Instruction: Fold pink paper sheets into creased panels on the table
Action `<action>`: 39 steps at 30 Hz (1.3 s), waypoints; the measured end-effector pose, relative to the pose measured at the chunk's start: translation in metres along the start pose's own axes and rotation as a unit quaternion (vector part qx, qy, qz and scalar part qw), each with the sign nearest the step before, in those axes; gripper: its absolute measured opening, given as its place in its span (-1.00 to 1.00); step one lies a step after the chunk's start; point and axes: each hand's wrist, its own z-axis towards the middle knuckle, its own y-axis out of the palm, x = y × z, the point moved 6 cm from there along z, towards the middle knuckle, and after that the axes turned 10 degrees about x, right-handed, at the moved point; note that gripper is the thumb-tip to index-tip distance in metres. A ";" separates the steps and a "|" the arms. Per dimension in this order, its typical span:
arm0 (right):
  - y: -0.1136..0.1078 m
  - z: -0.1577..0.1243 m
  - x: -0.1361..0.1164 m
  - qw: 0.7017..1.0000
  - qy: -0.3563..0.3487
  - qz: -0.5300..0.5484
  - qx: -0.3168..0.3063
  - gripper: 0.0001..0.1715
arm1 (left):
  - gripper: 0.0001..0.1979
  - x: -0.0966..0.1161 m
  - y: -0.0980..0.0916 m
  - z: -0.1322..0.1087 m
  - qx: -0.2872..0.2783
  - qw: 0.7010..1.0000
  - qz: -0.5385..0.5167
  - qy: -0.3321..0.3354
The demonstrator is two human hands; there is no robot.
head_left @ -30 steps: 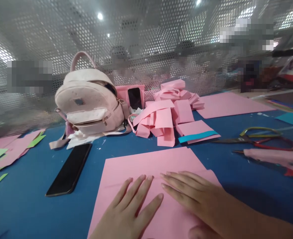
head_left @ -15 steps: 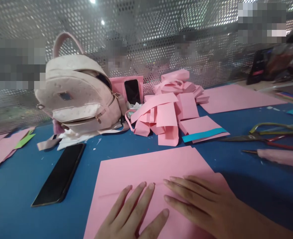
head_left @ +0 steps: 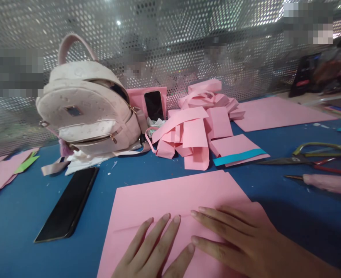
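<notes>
A pink sheet of paper [head_left: 170, 193] lies on the blue table [head_left: 20, 227] in front of me, with a faint crease running across it. My left hand [head_left: 153, 251] rests flat on the sheet, fingers stretched out and apart. My right hand [head_left: 234, 237] also lies flat on it, fingers extended and pointing left, their tips just past those of the left hand. Neither hand holds anything.
A black phone [head_left: 68, 204] lies left of the sheet. Behind it stand a pale pink backpack [head_left: 86, 112], a second phone [head_left: 154, 105], a heap of folded pink paper [head_left: 199, 123] and another pink sheet [head_left: 277, 112]. Scissors [head_left: 309, 156] lie at right. A perforated metal screen [head_left: 170, 42] closes the back.
The view has shifted slightly, so the backpack and phone sit further left. Both hands stay flat on the pink sheet, a little lower in the picture.
</notes>
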 end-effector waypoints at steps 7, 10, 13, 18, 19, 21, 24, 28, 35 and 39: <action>0.000 -0.003 0.002 1.000 0.011 0.020 -0.001 -0.36 | -0.46 -0.027 -0.004 -0.003 -0.019 0.984 -0.155 -0.085; -0.005 0.001 0.004 0.999 -0.003 0.039 -0.018 -0.35 | -0.57 -0.041 -0.009 0.005 -0.024 0.966 -0.228 -0.122; -0.010 0.006 0.004 0.996 -0.042 0.053 -0.066 -0.30 | -0.63 -0.048 -0.013 0.015 -0.032 0.956 -0.266 -0.121; -0.013 0.006 0.004 0.995 -0.054 0.028 -0.083 -0.28 | -0.64 -0.057 -0.015 0.024 -0.061 0.945 -0.300 -0.117; -0.012 0.006 0.004 0.995 -0.057 0.024 -0.082 -0.27 | -0.63 -0.060 -0.015 0.024 -0.072 0.940 -0.313 -0.117; -0.011 0.004 0.004 0.995 -0.062 0.012 -0.083 -0.27 | -0.62 -0.065 -0.014 0.025 -0.086 0.928 -0.344 -0.119; -0.007 0.002 0.004 0.992 -0.073 -0.011 -0.098 -0.26 | -0.63 -0.073 -0.013 0.024 -0.091 0.912 -0.380 -0.127; -0.007 0.003 0.005 0.992 -0.078 -0.015 -0.098 -0.25 | -0.67 -0.076 -0.013 0.022 -0.106 0.923 -0.357 -0.101; -0.012 0.005 0.004 0.995 -0.066 0.018 -0.069 -0.26 | -0.55 -0.067 -0.012 0.019 -0.142 0.954 -0.260 0.041; -0.012 0.005 0.004 0.996 -0.067 0.010 -0.066 -0.26 | -0.59 -0.066 -0.012 0.018 -0.123 0.953 -0.264 0.080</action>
